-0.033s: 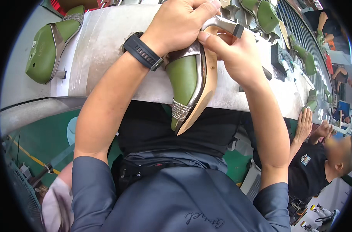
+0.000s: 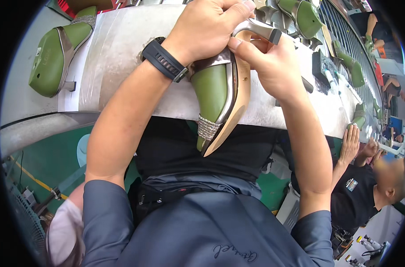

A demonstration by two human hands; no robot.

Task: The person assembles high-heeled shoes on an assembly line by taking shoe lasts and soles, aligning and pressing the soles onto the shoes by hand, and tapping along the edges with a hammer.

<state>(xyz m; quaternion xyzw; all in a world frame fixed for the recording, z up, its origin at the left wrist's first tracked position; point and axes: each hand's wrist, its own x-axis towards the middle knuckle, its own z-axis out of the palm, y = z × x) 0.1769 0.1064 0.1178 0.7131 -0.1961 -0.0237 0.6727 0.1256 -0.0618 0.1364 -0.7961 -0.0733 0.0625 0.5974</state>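
A high-heeled shoe (image 2: 232, 89) on a green shoe last (image 2: 212, 91) is between my hands, its toe pointing toward me and its tan sole turned to the right. Its front strap (image 2: 207, 128) glitters with stones; the heel piece is metallic grey with a dark tip. My left hand (image 2: 207, 29) is closed round the back of the shoe, the thumb bent over beside the heel. My right hand (image 2: 271, 60) grips the heel end from the other side, thumb pressed on the sole near the heel's base. Some fingers of both hands are hidden behind the shoe.
Another shoe on a green last (image 2: 49, 62) lies on the metal worktable (image 2: 122, 89) at the left. More shoes on lasts (image 2: 305, 20) stand at the far right, beside a dark block (image 2: 319, 64) and a roller conveyor (image 2: 344, 31). A co-worker (image 2: 356, 196) sits at the right.
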